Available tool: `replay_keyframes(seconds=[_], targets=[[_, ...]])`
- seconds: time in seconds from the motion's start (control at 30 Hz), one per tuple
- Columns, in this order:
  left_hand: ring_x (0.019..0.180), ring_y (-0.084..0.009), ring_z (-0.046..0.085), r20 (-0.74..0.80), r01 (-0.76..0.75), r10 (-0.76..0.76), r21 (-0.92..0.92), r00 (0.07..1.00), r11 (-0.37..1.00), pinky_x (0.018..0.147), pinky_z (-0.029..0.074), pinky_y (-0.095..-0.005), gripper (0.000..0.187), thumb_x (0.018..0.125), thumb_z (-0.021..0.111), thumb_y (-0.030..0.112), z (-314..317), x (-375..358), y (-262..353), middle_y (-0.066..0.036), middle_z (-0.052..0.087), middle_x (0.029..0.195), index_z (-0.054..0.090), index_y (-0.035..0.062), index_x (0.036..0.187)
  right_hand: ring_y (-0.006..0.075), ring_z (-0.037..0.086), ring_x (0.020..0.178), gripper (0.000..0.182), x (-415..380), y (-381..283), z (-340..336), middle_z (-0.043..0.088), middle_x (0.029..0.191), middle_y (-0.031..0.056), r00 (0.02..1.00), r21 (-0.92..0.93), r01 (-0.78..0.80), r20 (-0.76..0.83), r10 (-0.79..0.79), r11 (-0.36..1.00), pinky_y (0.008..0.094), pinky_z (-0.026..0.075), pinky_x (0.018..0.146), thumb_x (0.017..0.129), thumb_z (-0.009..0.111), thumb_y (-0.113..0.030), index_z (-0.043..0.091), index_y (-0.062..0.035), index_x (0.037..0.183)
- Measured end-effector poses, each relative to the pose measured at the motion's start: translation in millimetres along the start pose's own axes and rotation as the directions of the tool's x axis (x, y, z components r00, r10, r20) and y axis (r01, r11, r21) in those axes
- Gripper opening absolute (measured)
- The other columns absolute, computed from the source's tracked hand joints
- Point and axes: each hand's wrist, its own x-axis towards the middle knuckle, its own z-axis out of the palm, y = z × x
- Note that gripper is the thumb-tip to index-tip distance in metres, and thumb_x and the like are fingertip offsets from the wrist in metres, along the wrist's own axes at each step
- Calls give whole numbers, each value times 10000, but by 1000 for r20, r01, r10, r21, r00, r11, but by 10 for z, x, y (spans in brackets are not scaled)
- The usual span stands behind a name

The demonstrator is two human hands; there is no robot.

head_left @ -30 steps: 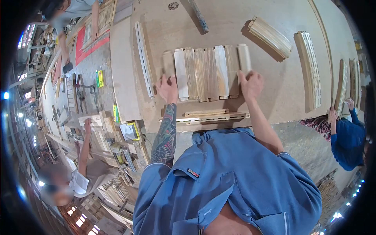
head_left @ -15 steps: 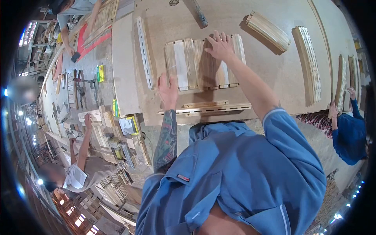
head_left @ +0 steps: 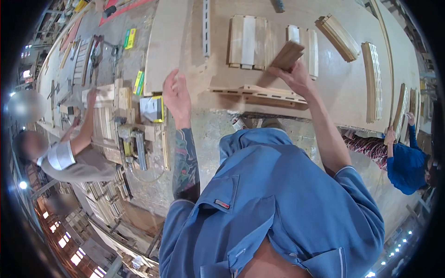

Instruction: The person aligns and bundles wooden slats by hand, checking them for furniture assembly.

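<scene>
My right hand (head_left: 296,78) grips a short brown wooden slat (head_left: 286,55), raised over the table (head_left: 199,76). To its left on the table lies a group of slats (head_left: 256,41) side by side, one of them white. A smaller group of slats (head_left: 313,51) lies to its right, partly behind the held slat. My left hand (head_left: 177,95) is raised near the table's left part, fingers apart and slightly curled, holding nothing. Between my hands and my body, slotted wooden strips (head_left: 264,96) lie along the near edge.
A slotted strip (head_left: 206,28) lies upper left. Stacked slats (head_left: 338,38) and a slotted bundle (head_left: 372,81) lie right. One person (head_left: 76,160) works at the left among wood pieces and tools; another, in blue (head_left: 405,164), stands far right. A box (head_left: 152,109) is left.
My right hand has closed on a slat and lifted it, leaving a gap in the row. My left hand has moved away from the slats. The view has shifted.
</scene>
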Motion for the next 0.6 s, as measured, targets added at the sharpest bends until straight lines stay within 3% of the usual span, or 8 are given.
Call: replay_keyframes(seconds=[0.03,0.1,0.13,0.23,0.3,0.47,0.53,0.6], targets=[[1026,-237,613,3,-59,59,-60,998,996,834,516,-382,327,943,646,237,-65,49,51,-117,624,1204,640,77,1229,146,662,979,333,1,-106,261,724,1071,114,1000,-2,3,7,-3,1000,315,512,863,865,740,-180,682,23,1122],[1013,-225,618,-5,-107,107,-103,994,989,830,516,-374,317,941,647,241,-153,187,170,-112,631,1185,649,86,1218,150,663,977,261,59,-307,763,731,1036,123,966,302,252,-19,-258,919,314,511,863,906,690,-163,696,27,1084],[1000,-213,622,1,-156,158,-142,987,977,827,517,-367,308,940,649,246,-201,242,236,-107,639,1166,659,94,1207,150,663,977,261,88,-301,932,731,1036,123,965,299,256,-16,-263,919,314,511,863,906,690,-163,696,27,1084],[972,-201,635,-7,-273,276,-151,961,950,821,517,-358,285,935,653,257,-318,374,444,-93,669,1091,681,109,1177,157,663,992,258,211,-306,1156,735,999,123,960,213,270,19,-281,939,318,506,866,928,670,-177,692,36,1071],[965,-202,640,7,-297,302,-166,953,940,821,515,-355,283,931,657,257,-384,404,626,-94,681,1068,685,109,1170,157,660,967,283,196,-449,1129,732,1006,132,959,22,262,104,-263,965,324,505,868,924,682,-203,685,36,1075],[938,-250,659,79,-457,489,-250,869,854,805,518,-368,266,942,629,300,-303,539,1157,-119,701,1031,700,109,1112,119,639,957,289,207,-554,1314,727,1071,77,968,31,214,129,-216,976,303,511,859,919,704,-186,683,4,1135],[954,-126,652,238,-510,569,-268,787,818,855,493,-271,255,959,636,239,-301,576,1401,-57,708,1058,705,75,1142,116,639,939,286,223,-585,1325,728,1082,79,978,4,157,139,-156,988,304,515,837,915,706,-190,690,-7,1133],[908,-192,659,269,-482,556,-296,787,825,793,499,-303,214,944,635,199,-366,475,1803,-99,700,984,705,60,1091,118,644,907,278,243,-564,1296,724,1098,95,980,-163,159,147,-135,974,305,522,806,891,726,-173,704,-23,1125]])
